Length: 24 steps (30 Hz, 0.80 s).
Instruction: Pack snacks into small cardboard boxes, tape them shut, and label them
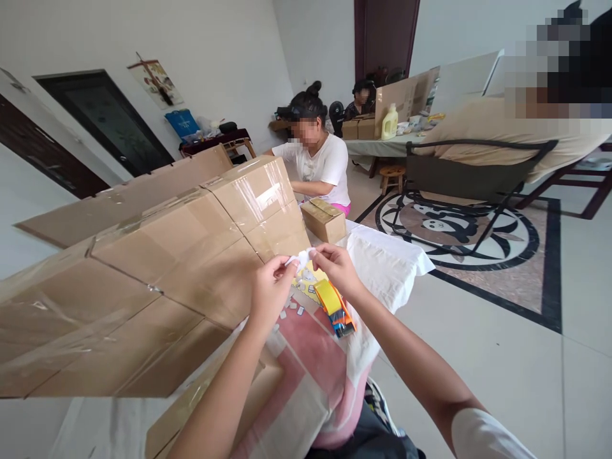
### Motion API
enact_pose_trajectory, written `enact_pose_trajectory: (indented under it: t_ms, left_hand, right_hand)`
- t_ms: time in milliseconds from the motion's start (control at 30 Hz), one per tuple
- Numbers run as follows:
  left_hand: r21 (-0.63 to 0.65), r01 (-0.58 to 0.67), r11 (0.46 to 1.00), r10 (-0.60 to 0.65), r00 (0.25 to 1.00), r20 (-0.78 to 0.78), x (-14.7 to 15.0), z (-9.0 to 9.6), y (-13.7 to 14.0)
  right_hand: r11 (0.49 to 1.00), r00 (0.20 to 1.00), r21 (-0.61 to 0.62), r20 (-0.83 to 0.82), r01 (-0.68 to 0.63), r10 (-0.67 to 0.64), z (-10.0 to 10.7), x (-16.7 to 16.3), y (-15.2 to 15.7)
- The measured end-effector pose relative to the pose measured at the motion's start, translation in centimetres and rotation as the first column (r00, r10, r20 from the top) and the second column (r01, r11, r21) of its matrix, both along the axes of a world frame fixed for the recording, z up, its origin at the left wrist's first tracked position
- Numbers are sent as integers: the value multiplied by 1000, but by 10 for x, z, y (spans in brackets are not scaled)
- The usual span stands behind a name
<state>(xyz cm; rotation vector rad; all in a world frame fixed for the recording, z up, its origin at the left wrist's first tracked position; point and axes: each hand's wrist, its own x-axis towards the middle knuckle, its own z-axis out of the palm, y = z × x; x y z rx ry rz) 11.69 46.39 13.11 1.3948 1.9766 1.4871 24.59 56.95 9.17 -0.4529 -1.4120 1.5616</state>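
Note:
A small white piece (pixel 302 258), paper-like, is stretched between my two hands above the table. My left hand (pixel 273 284) pinches its left end between thumb and fingers. At the other end, my right hand (pixel 335 264) pinches it the same way. Just below lies a tape dispenser (pixel 333 309) with a yellow roll and orange frame. Several small white tags (pixel 291 309) are scattered on the cloth left of the dispenser. Under my hands is a yellow printed sheet (pixel 306 280), partly covered.
Taped cardboard boxes (pixel 191 255) form a wall along the left. A small closed carton (pixel 324 220) stands beyond my hands, near a seated person (pixel 320 159) in a white shirt. A white cloth (pixel 377 261) drapes the table's right edge; a dark folding chair (pixel 463 172) stands farther right.

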Motion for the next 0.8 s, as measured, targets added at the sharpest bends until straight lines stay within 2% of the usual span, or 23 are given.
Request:
enact_pose_trajectory:
  t_ms: [67, 133, 300, 433, 533, 667, 800]
  left_hand:
    - [-3, -40, 999, 40, 999, -18, -1, -2, 1]
    - [-20, -63, 998, 62, 997, -52, -4, -6, 6]
    - [-138, -77, 988, 38, 963, -267, -16, -32, 40]
    - [-265, -108, 958, -56, 838, -544, -15, -73, 82]
    - [-369, -112, 923, -181, 719, -672, -13, -110, 110]
    - [-501, -96, 860, -352, 600, -718, -17, -148, 128]
    - [-574, 21, 819, -503, 510, -698, -26, -163, 126]
  right_hand:
    - [992, 993, -36, -2, 120, -121, -3, 8, 4]
    - [983, 985, -78, -10, 169, -170, -6, 16, 8]
    - [978, 993, -181, -35, 103, -111, -15, 38, 14]
    - [958, 985, -231, 2, 171, -175, -30, 63, 7]
    - [943, 974, -248, 88, 223, -207, -50, 91, -3]
    - [916, 945, -265, 210, 301, -250, -87, 139, -14]
    - [873, 892, -276, 332, 401, -305, -120, 190, -24]
